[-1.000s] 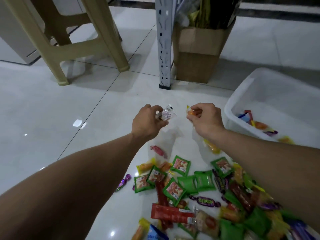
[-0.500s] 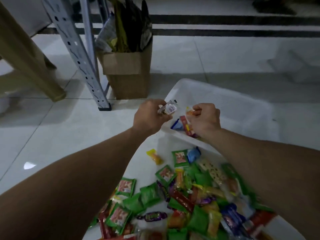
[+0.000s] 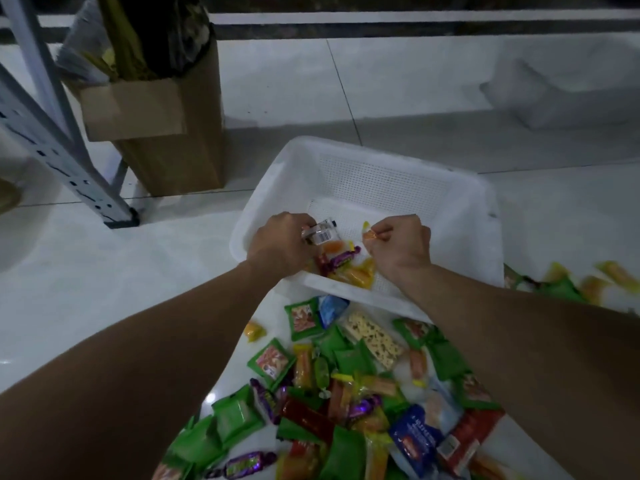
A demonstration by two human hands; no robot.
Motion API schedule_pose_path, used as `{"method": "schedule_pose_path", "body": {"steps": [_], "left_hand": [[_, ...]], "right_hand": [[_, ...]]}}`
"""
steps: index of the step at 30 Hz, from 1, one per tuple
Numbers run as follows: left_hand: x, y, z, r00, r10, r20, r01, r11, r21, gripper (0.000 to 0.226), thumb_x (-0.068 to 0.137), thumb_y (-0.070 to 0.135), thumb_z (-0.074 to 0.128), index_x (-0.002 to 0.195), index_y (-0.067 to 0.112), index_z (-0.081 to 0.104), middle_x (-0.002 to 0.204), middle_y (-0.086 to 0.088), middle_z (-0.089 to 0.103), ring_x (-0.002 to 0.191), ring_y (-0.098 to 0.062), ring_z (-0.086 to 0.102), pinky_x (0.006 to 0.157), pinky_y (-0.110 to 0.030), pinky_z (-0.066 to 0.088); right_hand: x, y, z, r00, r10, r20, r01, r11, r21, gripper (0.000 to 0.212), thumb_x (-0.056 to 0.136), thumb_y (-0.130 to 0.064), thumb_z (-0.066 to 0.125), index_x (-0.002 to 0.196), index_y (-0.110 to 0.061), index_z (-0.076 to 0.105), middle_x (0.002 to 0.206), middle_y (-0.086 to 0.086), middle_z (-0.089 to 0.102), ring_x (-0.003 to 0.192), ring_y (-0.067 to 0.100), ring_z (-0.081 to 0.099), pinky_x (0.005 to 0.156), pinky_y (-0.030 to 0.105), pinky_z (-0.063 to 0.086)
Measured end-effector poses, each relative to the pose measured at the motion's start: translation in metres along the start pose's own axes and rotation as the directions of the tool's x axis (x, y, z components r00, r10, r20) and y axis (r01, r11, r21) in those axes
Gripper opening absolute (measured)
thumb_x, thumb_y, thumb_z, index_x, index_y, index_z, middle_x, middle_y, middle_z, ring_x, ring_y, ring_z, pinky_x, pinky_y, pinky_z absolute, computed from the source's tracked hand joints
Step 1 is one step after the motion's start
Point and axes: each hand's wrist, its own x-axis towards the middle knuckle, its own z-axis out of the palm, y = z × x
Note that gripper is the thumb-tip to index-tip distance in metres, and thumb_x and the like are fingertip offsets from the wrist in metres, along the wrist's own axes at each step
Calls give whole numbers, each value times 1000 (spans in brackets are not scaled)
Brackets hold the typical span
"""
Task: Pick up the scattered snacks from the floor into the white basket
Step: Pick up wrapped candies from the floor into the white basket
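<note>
The white basket (image 3: 384, 157) stands on the tiled floor ahead of me, with several wrapped candies lying in its near corner. Over that corner my left hand (image 3: 278, 245) is closed on a clear-wrapped snack with a barcode (image 3: 320, 232). My right hand (image 3: 400, 244) hovers beside it, pinching a small orange candy (image 3: 369, 233) between its fingertips. A heap of scattered snacks (image 3: 332, 393), mostly green packets with red, blue, purple and orange wrappers, covers the floor just in front of the basket, between my forearms.
A cardboard box (image 3: 162, 133) filled with dark and yellow items stands at the back left. A grey metal rack leg (image 3: 52, 133) rises beside it. More snacks (image 3: 568, 282) lie to the right of the basket.
My view and both hands have swung right, from the floor by the rack leg to above the basket's near corner. Each hand still holds its snack.
</note>
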Motion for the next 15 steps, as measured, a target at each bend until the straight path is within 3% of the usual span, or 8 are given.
{"method": "schedule_pose_path", "body": {"steps": [3, 8, 15], "left_hand": [[5, 0, 0, 1000, -15, 23, 15, 1000, 11, 40, 76, 33, 75, 115, 33, 64, 109, 0, 65, 98, -22, 61, 84, -37, 52], [4, -3, 2, 1000, -8, 10, 7, 1000, 10, 47, 79, 36, 73, 123, 30, 60, 119, 0, 63, 106, -22, 59, 91, -37, 50], [-21, -8, -23, 993, 90, -69, -95, 993, -68, 48, 82, 36, 71, 128, 27, 57, 127, 1, 59, 109, -17, 55, 91, -31, 47]], "right_hand": [[2, 4, 2, 999, -26, 29, 26, 1000, 0, 10, 82, -10, 72, 92, -8, 75, 87, 8, 70, 83, 15, 64, 73, 13, 44], [3, 6, 8, 1000, -20, 22, 20, 1000, -1, 13, 80, -12, 75, 93, -9, 76, 93, 11, 73, 92, 22, 67, 87, 26, 52], [-4, -6, 5, 999, -41, 33, 42, 999, -22, 19, 86, -18, 70, 102, -8, 73, 101, 12, 71, 96, 25, 65, 80, 24, 48]]}}
